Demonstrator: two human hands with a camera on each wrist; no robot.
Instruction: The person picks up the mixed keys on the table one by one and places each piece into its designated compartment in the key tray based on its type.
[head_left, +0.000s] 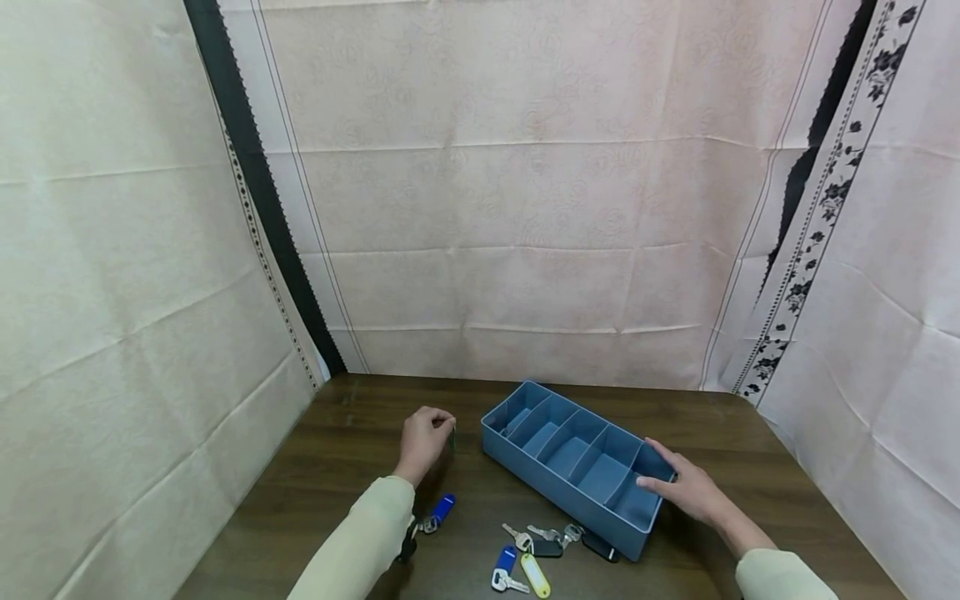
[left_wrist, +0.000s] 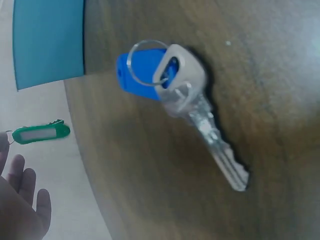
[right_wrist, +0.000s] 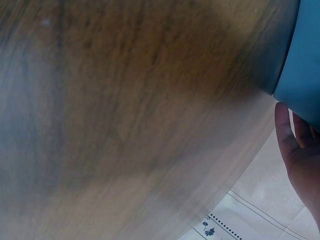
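Note:
My left hand point(head_left: 427, 437) pinches a key ring from which a green key tag point(left_wrist: 42, 132) hangs, above the table and left of a blue compartment box point(head_left: 562, 492). In the left wrist view its other fingers spread below the tag. My right hand point(head_left: 693, 487) grips the box at its right end, thumb over the rim and fingers along the outer side. A small metal piece point(head_left: 506, 431) lies in the box's far left compartment; the other compartments show bare floors. Beneath my left forearm lies a key point(left_wrist: 200, 110) with a blue tag point(left_wrist: 140, 72).
Before the box's near side lie several keys with a blue tag point(head_left: 506, 557), a yellow tag point(head_left: 535, 575) and black fobs point(head_left: 546, 548). The brown wooden table point(head_left: 360, 467) ends at pale cloth hangings point(head_left: 525, 208) at the back and sides.

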